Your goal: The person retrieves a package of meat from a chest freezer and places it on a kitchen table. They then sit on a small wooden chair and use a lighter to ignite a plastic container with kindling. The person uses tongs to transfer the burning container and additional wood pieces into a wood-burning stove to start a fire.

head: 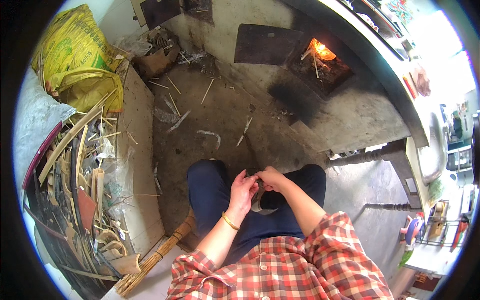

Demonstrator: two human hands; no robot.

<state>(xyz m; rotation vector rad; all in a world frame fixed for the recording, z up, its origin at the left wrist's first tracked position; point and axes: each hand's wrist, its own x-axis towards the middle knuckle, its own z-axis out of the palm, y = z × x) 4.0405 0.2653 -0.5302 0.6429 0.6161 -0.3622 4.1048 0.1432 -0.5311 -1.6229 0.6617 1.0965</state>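
Note:
Both of my hands meet over my lap, between my knees in dark blue trousers. My left hand point(243, 191), with a yellow bangle at the wrist, pinches a small, thin, dark object point(248, 173) that I cannot identify. Touching or almost touching it, my right hand point(270, 178) has its fingers curled; what it grips is hidden. Beyond my knees, a fire point(323, 51) burns in the open mouth of a masonry stove point(360, 112), with thin sticks point(315, 64) poking out. Its dark metal door point(268, 44) stands open to the left.
Thin sticks point(207, 91) and plastic scraps point(180, 120) litter the floor. At left, a low wall point(140, 161) bounds a heap of split bamboo and wood point(80, 180) beside a yellow woven sack point(75, 41). A straw broom point(157, 255) lies by my left knee; a wooden table leg point(354, 160) stands at right.

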